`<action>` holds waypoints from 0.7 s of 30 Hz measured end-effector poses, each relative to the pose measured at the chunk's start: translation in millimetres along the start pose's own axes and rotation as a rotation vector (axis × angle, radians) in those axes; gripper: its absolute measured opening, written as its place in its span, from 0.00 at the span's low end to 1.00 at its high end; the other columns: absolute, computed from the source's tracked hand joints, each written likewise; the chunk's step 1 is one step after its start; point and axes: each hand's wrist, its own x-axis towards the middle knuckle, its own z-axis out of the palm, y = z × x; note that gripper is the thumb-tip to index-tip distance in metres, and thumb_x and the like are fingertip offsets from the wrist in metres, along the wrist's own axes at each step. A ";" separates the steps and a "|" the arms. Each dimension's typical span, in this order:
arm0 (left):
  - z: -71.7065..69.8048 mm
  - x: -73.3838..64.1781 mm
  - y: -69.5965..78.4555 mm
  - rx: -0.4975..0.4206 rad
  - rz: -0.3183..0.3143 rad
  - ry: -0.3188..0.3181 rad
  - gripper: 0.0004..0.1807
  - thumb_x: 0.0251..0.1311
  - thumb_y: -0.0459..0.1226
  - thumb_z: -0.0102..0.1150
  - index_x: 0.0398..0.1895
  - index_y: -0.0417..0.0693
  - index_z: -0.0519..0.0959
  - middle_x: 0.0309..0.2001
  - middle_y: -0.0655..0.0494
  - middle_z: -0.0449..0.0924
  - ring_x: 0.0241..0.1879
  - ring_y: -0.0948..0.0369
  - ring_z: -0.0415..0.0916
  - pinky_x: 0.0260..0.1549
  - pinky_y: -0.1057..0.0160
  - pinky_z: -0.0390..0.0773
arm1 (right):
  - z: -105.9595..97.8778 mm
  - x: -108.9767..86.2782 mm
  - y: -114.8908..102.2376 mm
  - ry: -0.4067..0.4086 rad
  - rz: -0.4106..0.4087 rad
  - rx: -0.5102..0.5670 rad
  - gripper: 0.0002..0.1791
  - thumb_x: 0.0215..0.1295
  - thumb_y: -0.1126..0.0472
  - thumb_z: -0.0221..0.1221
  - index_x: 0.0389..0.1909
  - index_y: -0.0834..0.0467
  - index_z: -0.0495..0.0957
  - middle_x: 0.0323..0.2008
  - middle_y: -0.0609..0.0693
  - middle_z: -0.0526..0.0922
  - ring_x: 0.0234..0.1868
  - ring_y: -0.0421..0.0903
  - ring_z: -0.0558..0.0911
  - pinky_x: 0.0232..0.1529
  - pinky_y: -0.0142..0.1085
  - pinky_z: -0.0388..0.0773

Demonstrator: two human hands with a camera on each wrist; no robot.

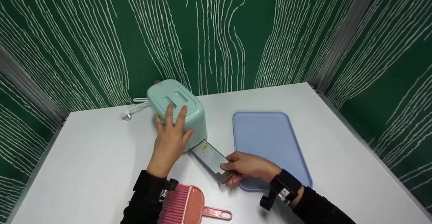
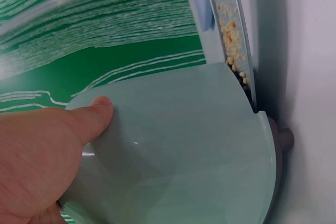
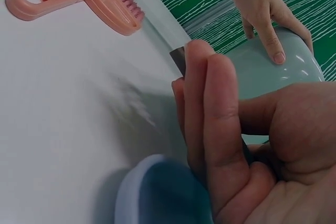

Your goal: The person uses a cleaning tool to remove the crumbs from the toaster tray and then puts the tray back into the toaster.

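A mint-green toaster [image 1: 199,119] with a lid over its top stands toward the back of the white table. My left hand [image 1: 170,143] rests on it, fingers spread over the lid and thumb against the side. From the toaster's lower end sticks out a metal crumb tray [image 1: 210,156], tilted down toward me. My right hand [image 1: 248,166] pinches its outer end between thumb and fingers. Yellowish crumbs [image 2: 231,40] lie on the tray close to the toaster, seen in the left wrist view. In the right wrist view, curled fingers [image 3: 220,98] hide most of the tray.
A blue flat tray [image 1: 266,133] lies on the table [image 1: 91,156] at the right, partly under my right forearm. A pink brush [image 1: 194,203] lies at the front by my left sleeve. The toaster's white plug [image 1: 126,115] and cord lie behind left. Green patterned walls surround the table.
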 end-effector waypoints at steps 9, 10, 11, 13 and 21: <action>1.5 -0.6 -0.2 -0.013 -0.010 -0.010 0.40 0.71 0.45 0.71 0.82 0.51 0.64 0.80 0.29 0.54 0.71 0.08 0.48 0.46 0.26 0.85 | 0.8 -4.1 4.1 -0.014 -0.020 0.037 0.10 0.81 0.60 0.58 0.39 0.62 0.75 0.28 0.52 0.86 0.21 0.36 0.86 0.24 0.25 0.83; 1.6 -0.7 -0.2 -0.014 -0.009 -0.010 0.40 0.71 0.45 0.71 0.82 0.51 0.64 0.80 0.29 0.54 0.71 0.08 0.48 0.46 0.26 0.85 | 0.9 -4.4 4.4 -0.013 -0.023 0.040 0.10 0.81 0.60 0.58 0.39 0.62 0.75 0.28 0.52 0.86 0.21 0.36 0.86 0.24 0.25 0.83; 1.5 -0.7 -0.1 -0.015 -0.006 -0.008 0.40 0.71 0.44 0.70 0.82 0.51 0.64 0.80 0.28 0.54 0.71 0.08 0.48 0.46 0.26 0.85 | 0.9 -4.5 5.1 -0.011 -0.022 0.043 0.10 0.81 0.60 0.58 0.38 0.61 0.74 0.28 0.52 0.86 0.21 0.36 0.86 0.24 0.25 0.83; 1.2 -0.9 0.1 -0.015 0.002 -0.005 0.40 0.71 0.44 0.70 0.82 0.50 0.64 0.80 0.28 0.54 0.71 0.08 0.48 0.46 0.26 0.85 | 0.7 -5.0 6.2 -0.009 -0.018 0.048 0.10 0.81 0.60 0.58 0.39 0.61 0.74 0.28 0.51 0.86 0.22 0.37 0.87 0.24 0.25 0.83; -1.2 -0.6 1.2 -0.016 -0.009 -0.012 0.41 0.71 0.44 0.70 0.82 0.50 0.64 0.80 0.29 0.53 0.72 0.09 0.48 0.48 0.26 0.84 | 0.5 -9.5 5.9 0.009 -0.025 0.022 0.11 0.81 0.58 0.59 0.42 0.63 0.75 0.30 0.52 0.87 0.23 0.38 0.88 0.26 0.27 0.85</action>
